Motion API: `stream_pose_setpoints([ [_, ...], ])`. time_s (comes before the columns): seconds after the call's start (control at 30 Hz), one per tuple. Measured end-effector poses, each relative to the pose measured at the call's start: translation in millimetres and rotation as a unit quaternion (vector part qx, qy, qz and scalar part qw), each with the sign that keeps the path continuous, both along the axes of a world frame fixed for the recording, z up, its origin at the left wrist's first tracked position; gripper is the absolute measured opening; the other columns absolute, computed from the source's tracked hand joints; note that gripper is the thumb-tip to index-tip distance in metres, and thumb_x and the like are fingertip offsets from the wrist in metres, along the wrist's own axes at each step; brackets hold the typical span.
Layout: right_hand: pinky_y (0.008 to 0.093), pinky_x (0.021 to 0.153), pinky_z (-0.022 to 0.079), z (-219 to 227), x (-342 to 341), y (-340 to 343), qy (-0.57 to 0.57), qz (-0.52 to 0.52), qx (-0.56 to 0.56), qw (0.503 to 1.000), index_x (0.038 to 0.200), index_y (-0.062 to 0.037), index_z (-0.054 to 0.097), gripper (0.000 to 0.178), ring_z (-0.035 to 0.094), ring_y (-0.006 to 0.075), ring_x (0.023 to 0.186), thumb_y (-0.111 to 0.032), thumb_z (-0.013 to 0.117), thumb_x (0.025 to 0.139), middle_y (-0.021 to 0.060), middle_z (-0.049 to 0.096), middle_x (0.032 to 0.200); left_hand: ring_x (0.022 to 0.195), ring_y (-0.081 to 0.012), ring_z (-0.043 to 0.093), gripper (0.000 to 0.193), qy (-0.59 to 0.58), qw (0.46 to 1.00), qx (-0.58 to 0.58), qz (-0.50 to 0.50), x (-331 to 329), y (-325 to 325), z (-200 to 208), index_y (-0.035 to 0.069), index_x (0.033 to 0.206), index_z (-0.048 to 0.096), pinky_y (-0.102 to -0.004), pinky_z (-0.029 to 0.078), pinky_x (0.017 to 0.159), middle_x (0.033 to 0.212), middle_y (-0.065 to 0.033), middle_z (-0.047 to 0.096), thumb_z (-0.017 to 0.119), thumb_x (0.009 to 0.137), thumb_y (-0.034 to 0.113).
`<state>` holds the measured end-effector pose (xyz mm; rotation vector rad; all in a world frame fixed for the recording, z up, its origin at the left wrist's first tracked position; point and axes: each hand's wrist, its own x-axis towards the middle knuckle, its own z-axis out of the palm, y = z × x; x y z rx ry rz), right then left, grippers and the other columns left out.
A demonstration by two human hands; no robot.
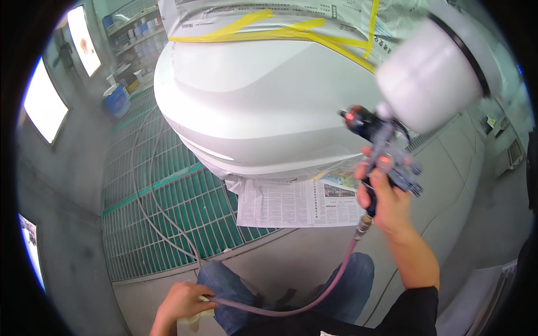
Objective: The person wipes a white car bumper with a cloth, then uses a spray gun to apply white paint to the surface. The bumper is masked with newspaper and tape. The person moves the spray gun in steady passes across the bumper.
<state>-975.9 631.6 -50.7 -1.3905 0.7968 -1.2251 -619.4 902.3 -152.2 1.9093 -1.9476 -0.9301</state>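
Note:
My right hand (389, 204) is wrapped round the grip of a spray gun (386, 143), raised at the right. On top of the gun sits a large white paint cup (428, 73), blurred at its upper end. The dark and red nozzle points left, towards a glossy white car body panel (241, 112). From the grip a pinkish air hose (302, 309) loops down across my lap to my left hand (185, 302). That hand is closed on the hose beside my knee, with a pale yellowish cloth (196, 321) showing under its fingers.
Masking newspaper (302, 14) and yellow tape (224, 38) cover the panel's upper edge; more newspaper (274, 204) hangs below. Hoses (148, 207) trail over the floor grating (151, 238) at left. A blue bucket (116, 101) and shelves (134, 36) stand behind.

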Motion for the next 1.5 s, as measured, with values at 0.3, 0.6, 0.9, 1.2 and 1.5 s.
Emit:
stream_pose_setpoints([
  [0.3, 0.0237, 0.046, 0.039, -48.0, -140.8, -43.8, -0.066, -0.132, 0.027, 0.989, 0.133, -0.0022, 0.051, 0.041, 0.048, 0.0083, 0.051, -0.028, 0.056, 0.102, 0.0030, 0.062, 0.093, 0.078, -0.0305, 0.068, 0.032, -0.046, 0.992, 0.072, -0.091, -70.7, -50.4, 7.2, 0.016, 0.095, 0.073, -0.0411, 0.052, 0.066, 0.080, -0.0067, 0.071, 0.073, 0.082, 0.044],
  [0.6, 0.0256, 0.046, 0.037, -112.2, -257.3, -121.6, -0.058, -0.239, 0.065, 0.967, 0.130, -0.0095, 0.051, 0.037, 0.044, 0.0085, 0.050, -0.032, 0.057, 0.102, 0.0008, 0.059, 0.094, 0.078, -0.0320, 0.068, 0.033, -0.046, 0.989, 0.059, -0.126, -132.4, -75.2, -0.4, 0.014, 0.096, 0.072, -0.0418, 0.052, 0.068, 0.083, -0.0077, 0.072, 0.070, 0.085, 0.045],
  [0.9, 0.0257, 0.046, 0.037, -146.2, -297.3, -167.5, 0.076, -0.412, 0.031, 0.907, 0.107, -0.0015, 0.061, 0.035, 0.047, 0.0079, 0.052, -0.035, 0.059, 0.100, 0.0020, 0.060, 0.089, 0.078, -0.0298, 0.069, 0.032, -0.045, 0.993, 0.036, -0.102, -144.0, -80.8, 1.4, 0.014, 0.096, 0.072, -0.0402, 0.052, 0.065, 0.082, -0.0077, 0.071, 0.071, 0.084, 0.043],
  [1.2, 0.0246, 0.053, 0.038, -36.0, -135.9, -61.3, 0.115, -0.219, -0.011, 0.969, 0.107, -0.0033, 0.061, 0.036, 0.049, 0.0071, 0.061, -0.038, 0.053, 0.103, 0.0005, 0.061, 0.088, 0.071, -0.0278, 0.068, 0.030, -0.053, 0.997, 0.036, -0.052, -88.5, -67.1, 19.4, 0.013, 0.091, 0.073, -0.0382, 0.050, 0.060, 0.075, -0.0072, 0.069, 0.077, 0.078, 0.040],
  [1.5, 0.0247, 0.065, 0.045, 28.9, 15.6, -0.1, 0.052, 0.106, -0.104, 0.987, 0.116, -0.0051, 0.056, 0.021, 0.053, 0.0073, 0.072, -0.020, 0.058, 0.101, 0.0004, 0.062, 0.093, 0.068, -0.0274, 0.067, 0.026, -0.034, 0.999, 0.016, -0.025, -41.7, -39.4, 17.6, 0.013, 0.086, 0.074, -0.0356, 0.050, 0.059, 0.073, -0.0063, 0.069, 0.081, 0.073, 0.034],
])
